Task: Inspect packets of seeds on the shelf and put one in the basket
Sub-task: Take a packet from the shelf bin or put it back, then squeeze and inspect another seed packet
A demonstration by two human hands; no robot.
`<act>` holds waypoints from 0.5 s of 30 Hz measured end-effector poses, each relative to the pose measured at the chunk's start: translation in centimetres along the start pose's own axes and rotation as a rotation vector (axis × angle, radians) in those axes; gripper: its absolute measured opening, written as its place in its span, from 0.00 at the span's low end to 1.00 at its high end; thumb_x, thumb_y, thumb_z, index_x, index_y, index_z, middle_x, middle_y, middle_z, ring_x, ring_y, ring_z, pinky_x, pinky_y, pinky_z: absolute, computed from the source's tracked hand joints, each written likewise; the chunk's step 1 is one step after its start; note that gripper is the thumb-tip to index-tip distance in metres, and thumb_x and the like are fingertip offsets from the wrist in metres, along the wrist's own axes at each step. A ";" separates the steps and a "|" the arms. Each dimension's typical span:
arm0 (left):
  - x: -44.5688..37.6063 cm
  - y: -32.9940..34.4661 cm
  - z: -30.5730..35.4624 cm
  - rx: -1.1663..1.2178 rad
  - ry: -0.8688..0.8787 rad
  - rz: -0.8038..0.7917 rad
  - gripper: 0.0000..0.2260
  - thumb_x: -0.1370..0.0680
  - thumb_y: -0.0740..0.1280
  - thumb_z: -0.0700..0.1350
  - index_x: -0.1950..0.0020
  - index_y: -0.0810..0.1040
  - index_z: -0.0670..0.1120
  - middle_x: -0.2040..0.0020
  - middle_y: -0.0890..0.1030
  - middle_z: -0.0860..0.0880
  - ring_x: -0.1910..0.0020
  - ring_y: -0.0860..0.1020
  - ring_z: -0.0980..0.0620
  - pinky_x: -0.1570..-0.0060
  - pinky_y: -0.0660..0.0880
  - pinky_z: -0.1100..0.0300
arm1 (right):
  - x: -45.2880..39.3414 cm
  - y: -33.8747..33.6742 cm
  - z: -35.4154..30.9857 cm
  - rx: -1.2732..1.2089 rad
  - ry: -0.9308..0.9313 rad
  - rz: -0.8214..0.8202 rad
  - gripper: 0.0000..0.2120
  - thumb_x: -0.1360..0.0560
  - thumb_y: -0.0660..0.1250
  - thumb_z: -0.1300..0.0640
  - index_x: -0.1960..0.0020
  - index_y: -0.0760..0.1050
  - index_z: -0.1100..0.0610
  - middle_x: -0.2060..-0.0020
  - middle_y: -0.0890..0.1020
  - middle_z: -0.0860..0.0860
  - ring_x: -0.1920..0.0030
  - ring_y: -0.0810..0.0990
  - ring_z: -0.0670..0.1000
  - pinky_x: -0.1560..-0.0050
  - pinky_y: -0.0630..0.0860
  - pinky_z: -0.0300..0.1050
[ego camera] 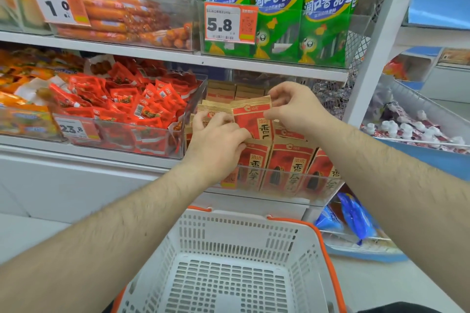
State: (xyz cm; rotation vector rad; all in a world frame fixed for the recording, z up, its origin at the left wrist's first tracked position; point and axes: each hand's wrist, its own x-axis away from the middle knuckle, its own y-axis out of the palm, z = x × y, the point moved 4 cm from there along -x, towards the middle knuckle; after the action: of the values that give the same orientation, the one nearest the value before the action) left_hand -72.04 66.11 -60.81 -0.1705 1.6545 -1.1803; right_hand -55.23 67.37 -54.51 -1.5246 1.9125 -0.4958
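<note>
Your left hand [216, 145] and right hand [295, 107] both pinched one red-and-tan paper seed packet [251, 119], lifted above its clear shelf bin [292, 185]; the white slotted plastic basket [229, 249] waited below.

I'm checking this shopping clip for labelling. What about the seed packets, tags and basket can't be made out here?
Head view only:
- Lifted seed packet: lower half hidden by the left hand; right corner covered by the right hand.
- Seed bin's orange price tag: hidden behind the left wrist.
- Tag reading 23.8: small print blurred.
- White basket: near part cut off by the bottom edge.
</note>
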 end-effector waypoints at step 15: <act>0.3 0.2 0.0 0.014 -0.002 0.045 0.05 0.25 0.71 0.43 0.50 0.83 0.51 0.50 0.83 0.52 0.40 0.75 0.44 0.37 0.55 0.44 | -0.8 0.8 -1.3 0.424 -0.078 -0.117 0.08 0.25 0.70 0.60 0.60 0.74 0.51 0.60 0.79 0.47 0.58 0.78 0.51 0.63 0.69 0.41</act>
State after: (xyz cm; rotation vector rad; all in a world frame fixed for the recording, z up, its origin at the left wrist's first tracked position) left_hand -72.06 66.05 -61.11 -0.1255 1.6397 -1.1571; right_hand -56.52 68.21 -53.88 -1.3543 1.5421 -0.8228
